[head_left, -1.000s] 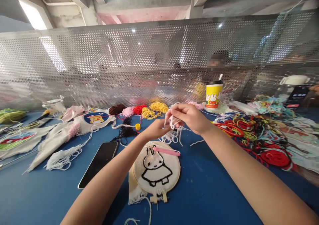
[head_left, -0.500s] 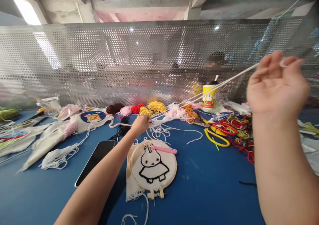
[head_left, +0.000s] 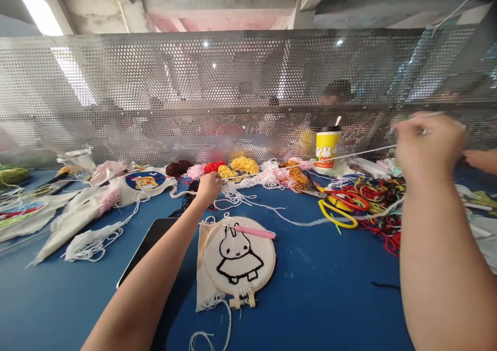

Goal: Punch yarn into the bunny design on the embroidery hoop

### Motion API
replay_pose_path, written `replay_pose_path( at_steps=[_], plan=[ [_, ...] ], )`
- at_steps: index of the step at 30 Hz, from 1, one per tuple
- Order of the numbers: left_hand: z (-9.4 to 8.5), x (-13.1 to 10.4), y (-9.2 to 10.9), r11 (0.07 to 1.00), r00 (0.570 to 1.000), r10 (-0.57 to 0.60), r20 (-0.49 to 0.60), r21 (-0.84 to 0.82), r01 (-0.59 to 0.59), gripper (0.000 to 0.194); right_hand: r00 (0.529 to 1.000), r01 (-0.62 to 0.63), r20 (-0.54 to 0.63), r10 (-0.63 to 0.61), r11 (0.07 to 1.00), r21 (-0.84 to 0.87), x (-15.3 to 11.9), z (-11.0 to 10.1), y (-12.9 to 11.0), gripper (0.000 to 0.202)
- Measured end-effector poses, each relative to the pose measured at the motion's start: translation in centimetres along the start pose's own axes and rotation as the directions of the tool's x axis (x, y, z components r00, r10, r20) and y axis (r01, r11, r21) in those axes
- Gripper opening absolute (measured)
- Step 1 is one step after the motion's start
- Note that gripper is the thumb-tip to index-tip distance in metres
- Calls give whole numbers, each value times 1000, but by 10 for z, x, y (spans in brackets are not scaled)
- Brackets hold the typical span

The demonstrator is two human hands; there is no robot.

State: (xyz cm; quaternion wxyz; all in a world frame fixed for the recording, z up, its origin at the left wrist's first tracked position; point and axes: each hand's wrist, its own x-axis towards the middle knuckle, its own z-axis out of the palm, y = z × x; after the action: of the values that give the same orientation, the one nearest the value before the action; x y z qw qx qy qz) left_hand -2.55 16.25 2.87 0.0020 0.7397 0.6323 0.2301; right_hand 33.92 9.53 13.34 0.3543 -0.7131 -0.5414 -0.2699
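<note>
A strand of white yarn [head_left: 361, 152] is drawn tight across the table between my hands. My left hand [head_left: 210, 186] pinches it beside a loose tangle of white yarn. Raised at the right, my right hand [head_left: 430, 141] is closed around the strand and slightly blurred; a second length sags from near its wrist across the table. Below my left hand lies an embroidery hoop [head_left: 272, 276] with a rabbit outlined in black on white cloth. A pink punch needle [head_left: 256, 232] rests on the hoop's upper part.
A dark phone [head_left: 145, 250] lies beneath my left forearm. Yellow-handled scissors [head_left: 338, 220] and tangled red yarn [head_left: 361, 198] lie at right, near a yellow cup [head_left: 326, 146]. Perforated metal screen [head_left: 233, 82] stands behind. Another person's hand [head_left: 481, 160] shows at far right.
My right hand has come down and its fingers have closed into a fist. My left hand has shifted slightly left. One white length now droops across the table toward the scissors.
</note>
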Motion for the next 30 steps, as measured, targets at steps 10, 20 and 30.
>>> replay_pose_path(
  at_steps=[10,20,30],
  plan=[
    [-13,-15,48,961,965,262,-16,-89,-263,21,764,172,484,-426,858,484,-53,25,-101,22],
    [-7,-23,64,903,911,408,-59,-118,-412,21,726,264,335,-601,693,671,-104,59,-150,9],
    [-11,-27,67,896,904,418,-96,-121,-427,21,691,284,351,-632,684,672,-108,66,-148,19]
  ],
)
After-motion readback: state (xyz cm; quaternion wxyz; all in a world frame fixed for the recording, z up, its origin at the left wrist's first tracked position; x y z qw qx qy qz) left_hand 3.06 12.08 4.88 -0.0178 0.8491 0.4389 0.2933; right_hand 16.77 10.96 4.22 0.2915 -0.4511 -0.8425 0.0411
